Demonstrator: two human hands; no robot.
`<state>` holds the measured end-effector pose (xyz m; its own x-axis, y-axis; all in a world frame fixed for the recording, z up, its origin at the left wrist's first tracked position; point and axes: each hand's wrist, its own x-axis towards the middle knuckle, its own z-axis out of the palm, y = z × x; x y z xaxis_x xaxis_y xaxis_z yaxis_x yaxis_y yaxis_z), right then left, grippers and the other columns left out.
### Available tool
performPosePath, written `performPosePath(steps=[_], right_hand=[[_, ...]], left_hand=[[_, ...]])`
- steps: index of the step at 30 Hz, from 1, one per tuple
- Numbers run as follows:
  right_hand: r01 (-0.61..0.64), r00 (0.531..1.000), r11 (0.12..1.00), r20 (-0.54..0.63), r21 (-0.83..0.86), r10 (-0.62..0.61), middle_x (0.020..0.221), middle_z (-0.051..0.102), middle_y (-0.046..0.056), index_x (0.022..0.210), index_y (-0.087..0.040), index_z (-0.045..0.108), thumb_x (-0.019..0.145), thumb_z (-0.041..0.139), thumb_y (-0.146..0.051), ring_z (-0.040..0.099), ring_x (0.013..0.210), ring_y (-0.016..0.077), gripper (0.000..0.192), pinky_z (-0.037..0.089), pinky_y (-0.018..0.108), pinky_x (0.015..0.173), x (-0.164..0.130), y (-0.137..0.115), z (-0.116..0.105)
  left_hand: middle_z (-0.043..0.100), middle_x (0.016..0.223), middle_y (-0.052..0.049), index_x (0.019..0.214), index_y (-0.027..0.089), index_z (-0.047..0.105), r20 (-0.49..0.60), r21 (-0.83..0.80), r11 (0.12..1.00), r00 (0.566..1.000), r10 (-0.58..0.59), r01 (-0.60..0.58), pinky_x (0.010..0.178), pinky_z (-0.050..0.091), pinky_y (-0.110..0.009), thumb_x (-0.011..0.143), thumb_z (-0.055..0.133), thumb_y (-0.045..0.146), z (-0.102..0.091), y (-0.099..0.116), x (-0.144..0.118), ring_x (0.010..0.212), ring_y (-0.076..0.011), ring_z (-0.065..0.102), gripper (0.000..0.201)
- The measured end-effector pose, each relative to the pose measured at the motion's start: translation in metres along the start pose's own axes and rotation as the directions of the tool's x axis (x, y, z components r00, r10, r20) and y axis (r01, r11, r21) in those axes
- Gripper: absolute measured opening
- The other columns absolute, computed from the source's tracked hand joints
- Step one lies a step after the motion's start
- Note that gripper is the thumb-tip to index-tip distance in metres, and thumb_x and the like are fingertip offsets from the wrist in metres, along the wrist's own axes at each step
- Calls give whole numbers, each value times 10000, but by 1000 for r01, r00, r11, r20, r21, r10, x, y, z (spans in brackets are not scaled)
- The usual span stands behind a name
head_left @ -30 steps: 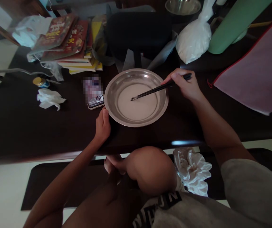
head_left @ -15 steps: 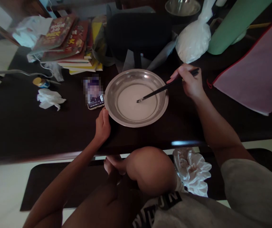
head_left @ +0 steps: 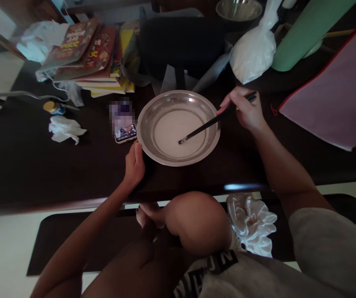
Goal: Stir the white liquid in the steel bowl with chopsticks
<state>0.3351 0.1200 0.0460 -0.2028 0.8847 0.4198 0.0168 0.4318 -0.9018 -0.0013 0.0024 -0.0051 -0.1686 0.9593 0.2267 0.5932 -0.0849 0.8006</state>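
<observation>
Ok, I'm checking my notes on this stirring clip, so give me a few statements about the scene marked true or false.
1. The right hand holds dark chopsticks whose tips sit in the white liquid. True.
2. The metal bowl is empty. False: a pale, milky liquid covers its bottom.
3. The left hand rests at the bowl's near left rim. True.
4. The phone lies to the right of the bowl. False: it lies just left of it, beside the rim.
5. A crumpled white tissue lies on the dark table, left of the phone. True.
6. The stack of books is under the bowl. False: it sits at the table's far left.
</observation>
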Motion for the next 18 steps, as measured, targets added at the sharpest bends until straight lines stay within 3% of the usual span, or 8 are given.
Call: performPosePath(steps=[4, 9, 15, 18], right_hand=[[-18, 998, 998, 63, -62, 22, 677, 723, 12, 726, -261, 748, 862, 652, -579, 706, 674, 178, 359, 565, 327, 637, -2, -4, 4], [10, 996, 1000, -90, -12, -11, 589, 667, 0, 692, -256, 735, 869, 625, -601, 712, 632, 186, 404, 577, 333, 620, 0, -1, 0], [-51, 998, 995, 37, -86, 55, 686, 725, 18, 717, -274, 729, 849, 645, -607, 728, 778, 214, 368, 600, 360, 714, -3, -6, 5], [-22, 1000, 997, -23, -77, 20, 670, 717, 6, 693, -267, 723, 851, 650, -597, 723, 726, 198, 373, 590, 345, 704, 0, -5, 1]], left_hand=[[705, 1081, -103, 1100, 168, 644, 2, -11, 1000, 1000, 9, -9, 945, 496, -345, 985, 244, 655, 0, 1, 0, 1046, -208, 643, 641], [706, 1091, -103, 1103, 173, 649, -11, -21, 1000, 1000, 5, -6, 954, 495, -350, 986, 260, 646, 1, 1, 0, 1063, -212, 642, 624], [705, 1087, -103, 1112, 167, 646, -3, -14, 1000, 1000, -1, 1, 959, 493, -357, 983, 255, 656, 0, 0, 0, 1053, -213, 641, 640], [702, 1102, -106, 1119, 167, 646, -1, -17, 1000, 1000, 13, -13, 963, 493, -360, 983, 249, 658, 0, 1, 0, 1067, -215, 638, 646]])
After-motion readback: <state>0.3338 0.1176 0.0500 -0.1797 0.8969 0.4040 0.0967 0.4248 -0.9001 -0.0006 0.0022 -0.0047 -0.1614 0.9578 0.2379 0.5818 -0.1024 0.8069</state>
